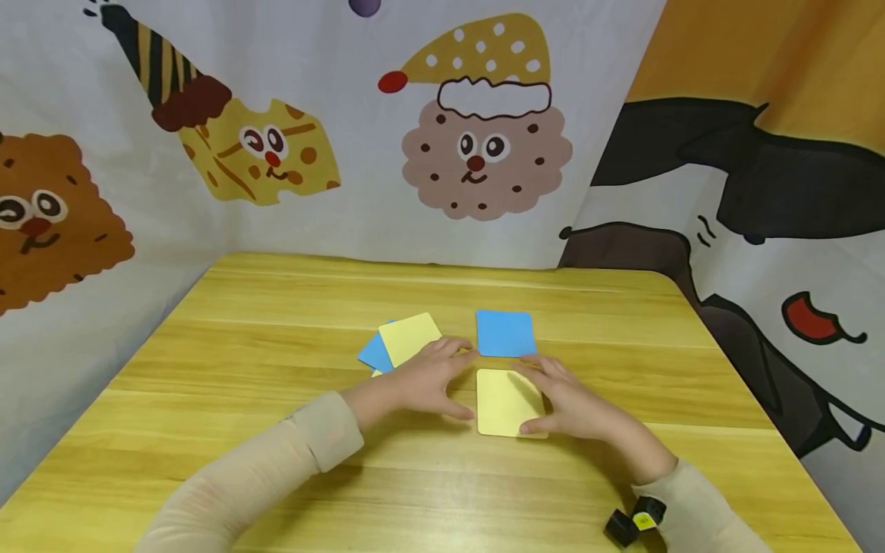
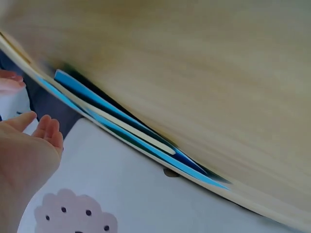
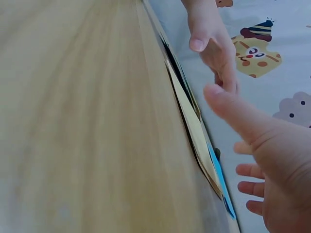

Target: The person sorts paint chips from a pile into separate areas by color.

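Observation:
A yellow square card (image 1: 506, 402) lies on the table, and a blue square card (image 1: 505, 333) lies just behind it. My right hand (image 1: 570, 399) is over the yellow card's right side, thumb near its lower right corner; whether it touches cannot be told. My left hand (image 1: 430, 380), fingers spread, hovers between that card and a loose overlapping pile to the left. On top of the pile is another yellow card (image 1: 409, 338), with a blue card (image 1: 376, 355) partly under it. Neither hand grips anything. In the right wrist view both the right hand (image 3: 286, 150) and left hand (image 3: 214, 46) have fingers extended.
The wooden table (image 1: 276, 307) reaches back to a white curtain (image 1: 359, 207) printed with cartoon snacks. A small black device with a yellow label (image 1: 644, 521) is at the right sleeve's cuff. Beige sleeves (image 1: 276, 468) cover both forearms.

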Action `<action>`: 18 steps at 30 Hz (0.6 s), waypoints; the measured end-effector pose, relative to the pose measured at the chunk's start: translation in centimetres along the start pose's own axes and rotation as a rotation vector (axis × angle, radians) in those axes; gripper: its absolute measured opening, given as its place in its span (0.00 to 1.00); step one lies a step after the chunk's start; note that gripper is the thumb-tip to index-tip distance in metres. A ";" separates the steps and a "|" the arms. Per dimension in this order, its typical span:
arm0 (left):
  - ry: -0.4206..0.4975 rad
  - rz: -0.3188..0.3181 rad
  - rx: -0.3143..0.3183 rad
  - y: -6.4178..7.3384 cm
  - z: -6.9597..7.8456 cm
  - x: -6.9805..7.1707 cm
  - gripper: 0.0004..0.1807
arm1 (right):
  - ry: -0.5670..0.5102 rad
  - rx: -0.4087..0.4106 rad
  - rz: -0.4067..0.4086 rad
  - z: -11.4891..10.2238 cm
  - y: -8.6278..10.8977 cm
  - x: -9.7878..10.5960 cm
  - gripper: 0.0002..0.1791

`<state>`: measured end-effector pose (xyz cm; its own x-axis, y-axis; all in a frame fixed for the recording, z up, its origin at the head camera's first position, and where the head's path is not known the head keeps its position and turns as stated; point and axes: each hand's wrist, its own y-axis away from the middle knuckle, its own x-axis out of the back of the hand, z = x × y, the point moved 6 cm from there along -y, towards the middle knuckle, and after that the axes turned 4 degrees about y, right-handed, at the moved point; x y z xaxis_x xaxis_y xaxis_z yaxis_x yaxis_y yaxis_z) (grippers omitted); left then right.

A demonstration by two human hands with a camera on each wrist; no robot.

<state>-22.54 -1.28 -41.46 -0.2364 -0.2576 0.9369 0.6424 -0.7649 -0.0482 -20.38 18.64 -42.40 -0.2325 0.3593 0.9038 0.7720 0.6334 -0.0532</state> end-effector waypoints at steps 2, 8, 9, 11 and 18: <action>0.009 0.018 0.014 0.3 -0.4 0.3 0.55 | -0.005 0.008 0.008 -0.1 -0.2 0.1 0.55; 0.038 0.098 0.060 0.9 -1.3 1.5 0.55 | -0.011 0.040 0.034 -0.4 -1.4 0.3 0.55; 0.043 0.107 0.069 1.0 -1.5 1.7 0.55 | -0.013 0.044 0.039 -0.4 -1.7 0.3 0.55; 0.053 0.123 0.088 1.3 -1.9 2.0 0.55 | -0.021 0.054 0.048 -0.6 -2.1 0.4 0.54; 0.059 0.174 0.139 2.3 -3.7 3.0 0.55 | 0.001 0.091 0.076 -1.7 -4.4 0.6 0.53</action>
<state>-24.49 -5.98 -40.00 -0.1534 -0.4157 0.8965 0.7704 -0.6184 -0.1549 -22.91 14.89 -40.85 -0.1746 0.4080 0.8961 0.7304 0.6640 -0.1600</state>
